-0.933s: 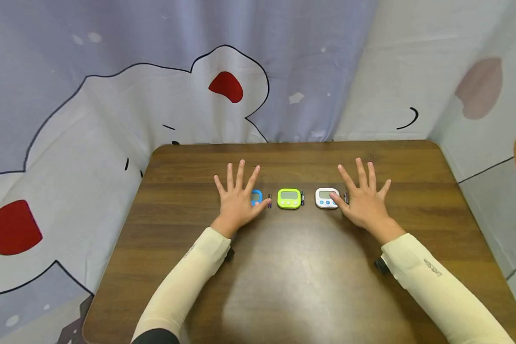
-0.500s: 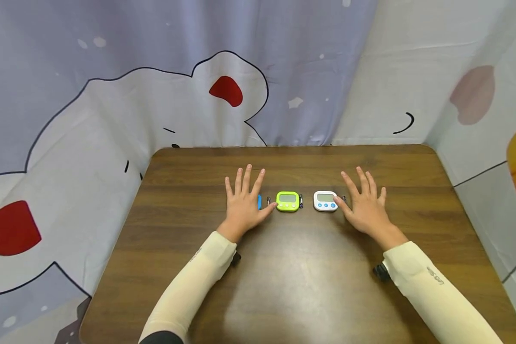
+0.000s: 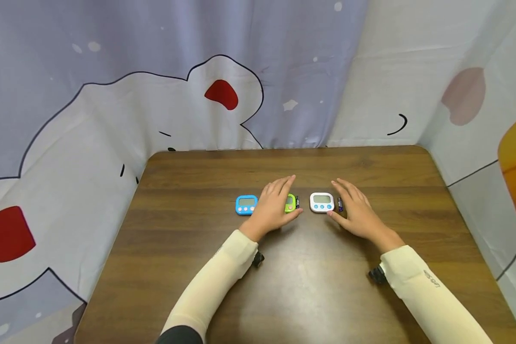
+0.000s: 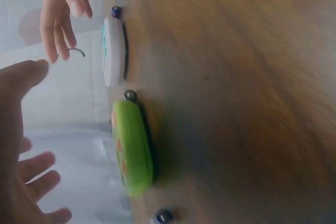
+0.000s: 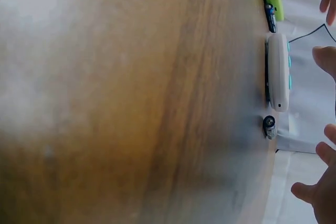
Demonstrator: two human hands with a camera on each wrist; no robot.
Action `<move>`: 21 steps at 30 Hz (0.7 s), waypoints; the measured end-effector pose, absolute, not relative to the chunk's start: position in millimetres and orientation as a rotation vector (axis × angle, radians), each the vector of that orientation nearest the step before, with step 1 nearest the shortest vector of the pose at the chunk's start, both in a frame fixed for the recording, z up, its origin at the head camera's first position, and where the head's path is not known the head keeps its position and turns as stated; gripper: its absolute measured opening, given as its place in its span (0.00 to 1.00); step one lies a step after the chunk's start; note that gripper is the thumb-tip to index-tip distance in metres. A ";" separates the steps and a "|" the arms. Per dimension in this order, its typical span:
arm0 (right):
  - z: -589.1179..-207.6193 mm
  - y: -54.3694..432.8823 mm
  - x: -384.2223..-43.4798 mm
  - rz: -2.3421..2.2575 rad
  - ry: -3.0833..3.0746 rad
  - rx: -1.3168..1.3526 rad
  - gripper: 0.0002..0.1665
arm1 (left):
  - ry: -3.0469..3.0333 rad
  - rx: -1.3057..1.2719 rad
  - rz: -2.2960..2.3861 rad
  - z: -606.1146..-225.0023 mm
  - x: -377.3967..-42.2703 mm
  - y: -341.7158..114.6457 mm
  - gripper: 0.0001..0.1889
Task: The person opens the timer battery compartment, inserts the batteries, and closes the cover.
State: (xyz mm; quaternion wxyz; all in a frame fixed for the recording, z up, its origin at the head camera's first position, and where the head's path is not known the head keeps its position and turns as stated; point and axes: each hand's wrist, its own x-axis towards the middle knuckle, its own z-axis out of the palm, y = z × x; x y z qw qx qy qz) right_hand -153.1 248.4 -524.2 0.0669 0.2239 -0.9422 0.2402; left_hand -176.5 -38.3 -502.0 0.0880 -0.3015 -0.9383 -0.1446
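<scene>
Three small digital timers lie in a row on the table. The blue timer (image 3: pixel 246 205) is at the left, the white timer (image 3: pixel 321 202) at the right. My left hand (image 3: pixel 272 209) hovers over the green timer (image 3: pixel 290 203) and partly hides it; the left wrist view shows the fingers apart from the green timer (image 4: pixel 131 148). My right hand (image 3: pixel 356 213) is held above the table at the white timer's right, fingers extended, holding nothing. A small battery (image 3: pixel 340 204) lies beside the white timer, another battery (image 3: pixel 297 202) beside the green one.
A battery (image 4: pixel 161 216) also shows at the bottom of the left wrist view, on the green timer's other side. The brown wooden table (image 3: pixel 314 286) reaches back to a printed curtain (image 3: pixel 296 71).
My left hand has moved right, from over the blue timer to over the green one, its spread fingers drawing together. My right hand's fingers have also come closer together, uncovering the battery by the white timer.
</scene>
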 end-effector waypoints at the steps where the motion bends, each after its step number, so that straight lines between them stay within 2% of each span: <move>1: -524.6 248.1 -153.7 0.721 -2.834 0.689 0.54 | -2.821 -0.899 -0.406 -501.9 -176.9 -34.8 0.51; 6: -526.1 247.6 -157.7 0.719 -2.838 0.735 0.52 | -2.927 -0.916 -0.343 -499.7 -180.8 -17.3 0.51; 21: -528.4 243.0 -167.1 0.843 -2.838 0.783 0.44 | -3.040 -1.013 -0.583 -500.8 -197.5 17.9 0.46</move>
